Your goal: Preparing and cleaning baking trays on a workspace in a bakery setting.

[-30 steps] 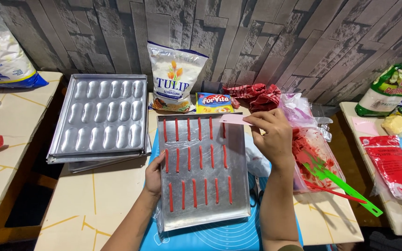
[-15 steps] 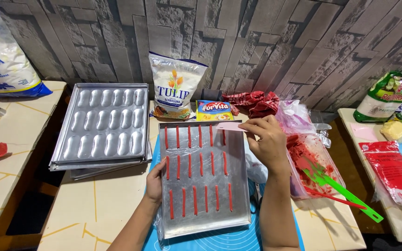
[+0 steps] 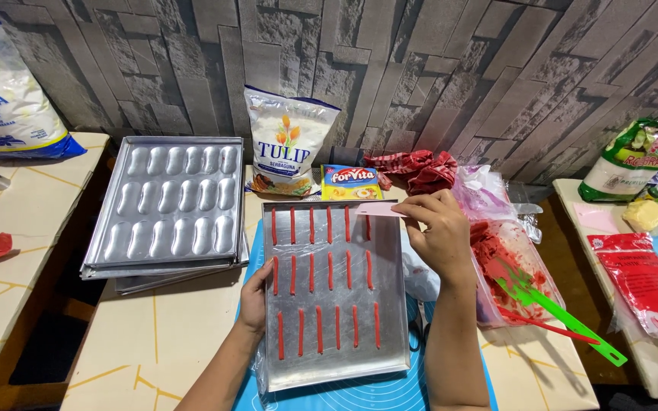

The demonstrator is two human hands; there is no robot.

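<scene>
Near the middle of the view, on a blue silicone mat (image 3: pixel 359 396), lies a rectangular metal baking tray (image 3: pixel 334 293) piped with three rows of thin red batter strips (image 3: pixel 318 272). At the tray's 9 o'clock edge the left hand (image 3: pixel 254 295) lies flat against the rim, fingers together and pressed to the metal, gripping nothing. At the tray's 1 o'clock corner the right hand (image 3: pixel 442 234) hovers just above the rim — its thumb and fingers pinch a small pale pink plastic scraper (image 3: pixel 378 208), whose blade points toward 9 o'clock over the top row of strips. At 9 to 10 o'clock from the tray, a silver metal mould tray with oval hollows (image 3: pixel 167 202) rests on other trays, apart from the piped one. At 12 o'clock stand a white flour bag (image 3: pixel 289 141) and a small yellow packet (image 3: pixel 352 183), both against the grey stone-pattern wall (image 3: pixel 420 68). At 3 o'clock, just beside the right wrist, lies a clear plastic bag smeared with red batter (image 3: pixel 506 266) — a green plastic spatula (image 3: pixel 557 308) rests across it. Farther toward 3 o'clock, a red plastic packet (image 3: pixel 641 285) lies on another table.
</scene>
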